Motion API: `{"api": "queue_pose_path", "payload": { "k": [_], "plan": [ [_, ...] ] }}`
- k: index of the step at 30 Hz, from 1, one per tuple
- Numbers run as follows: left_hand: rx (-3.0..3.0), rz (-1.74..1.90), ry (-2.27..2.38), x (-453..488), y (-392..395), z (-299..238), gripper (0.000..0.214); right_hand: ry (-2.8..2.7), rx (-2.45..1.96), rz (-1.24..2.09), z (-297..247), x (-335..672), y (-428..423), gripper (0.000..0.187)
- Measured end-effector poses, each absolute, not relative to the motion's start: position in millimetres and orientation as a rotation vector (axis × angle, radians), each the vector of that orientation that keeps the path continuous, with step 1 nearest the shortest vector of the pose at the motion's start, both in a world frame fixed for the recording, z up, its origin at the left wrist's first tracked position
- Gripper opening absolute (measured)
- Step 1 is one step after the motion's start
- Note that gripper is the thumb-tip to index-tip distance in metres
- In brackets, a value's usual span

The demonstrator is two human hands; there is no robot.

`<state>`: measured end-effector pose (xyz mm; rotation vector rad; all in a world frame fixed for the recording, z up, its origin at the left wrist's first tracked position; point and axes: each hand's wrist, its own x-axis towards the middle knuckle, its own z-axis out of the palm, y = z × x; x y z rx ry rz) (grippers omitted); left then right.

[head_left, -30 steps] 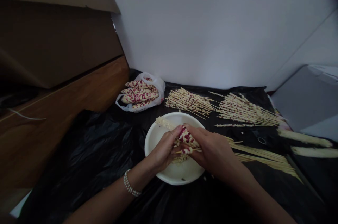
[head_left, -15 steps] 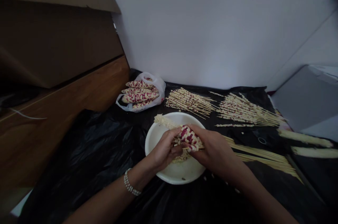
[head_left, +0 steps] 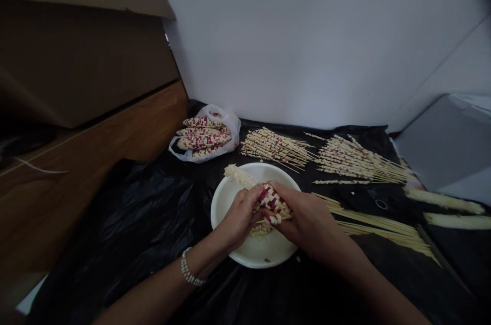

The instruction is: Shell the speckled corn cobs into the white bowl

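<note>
A corn cob (head_left: 268,198) with red and cream kernels lies across a white bowl (head_left: 230,200); its far end is stripped bare. My left hand (head_left: 240,217) is closed round the cob's middle. My right hand (head_left: 303,217) grips its near, kernel-covered end, thumb pressed on the kernels. Loose kernels (head_left: 261,230) lie in the bowl under my hands. A thin skewer seems to run between my fingers.
A plastic bag of whole red-and-cream cobs (head_left: 203,137) sits behind the bowl to the left. Two heaps of kernel-loaded skewers (head_left: 274,147) (head_left: 355,161) lie at the back, bare skewers (head_left: 379,225) and stripped cobs (head_left: 441,201) to the right. Black plastic sheet (head_left: 126,212) covers the surface; wooden furniture stands left.
My hands have shifted slightly on the cob, turning it over the bowl. The rest is as before.
</note>
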<state>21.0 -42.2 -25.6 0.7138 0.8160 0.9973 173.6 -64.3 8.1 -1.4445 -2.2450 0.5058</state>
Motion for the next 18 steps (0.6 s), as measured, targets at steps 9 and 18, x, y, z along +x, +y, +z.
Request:
{"api": "queue_pose_path", "payload": {
  "k": [9,18],
  "plan": [
    [0.667,0.884,0.894,15,-39,-28,0.029,-2.291,-1.490,0.330,3,175,-64,0.054],
    [0.486,0.750,0.852,11,-37,-23,0.019,-2.401,-1.538,0.173,1,175,-65,0.052]
  ]
}}
